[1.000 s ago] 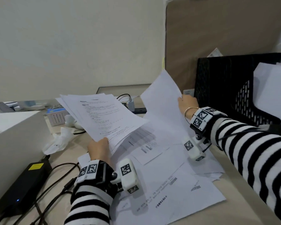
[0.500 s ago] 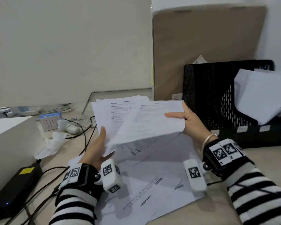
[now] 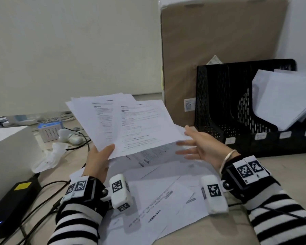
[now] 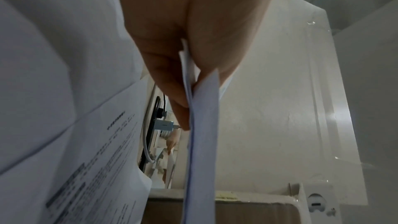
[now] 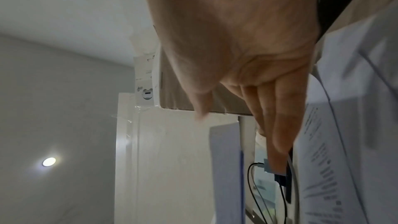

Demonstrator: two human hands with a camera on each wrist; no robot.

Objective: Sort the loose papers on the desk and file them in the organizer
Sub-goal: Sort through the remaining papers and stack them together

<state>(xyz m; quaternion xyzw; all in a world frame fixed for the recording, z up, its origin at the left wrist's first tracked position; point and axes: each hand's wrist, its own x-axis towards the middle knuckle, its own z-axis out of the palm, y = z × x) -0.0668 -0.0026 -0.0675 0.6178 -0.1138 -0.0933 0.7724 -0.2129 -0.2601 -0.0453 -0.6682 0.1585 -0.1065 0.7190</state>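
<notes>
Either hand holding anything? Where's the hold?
Left hand pinches a sheaf of papers at its lower edge, thumb on top. Right hand is open, holding nothing.

The beige desk (image 3: 228, 232) carries loose papers (image 3: 159, 197) spread near the middle, a black organizer (image 3: 237, 121) far right, a black power adapter (image 3: 12, 200) with cables near left, and crumpled tissue (image 3: 48, 158) beyond it.
</notes>
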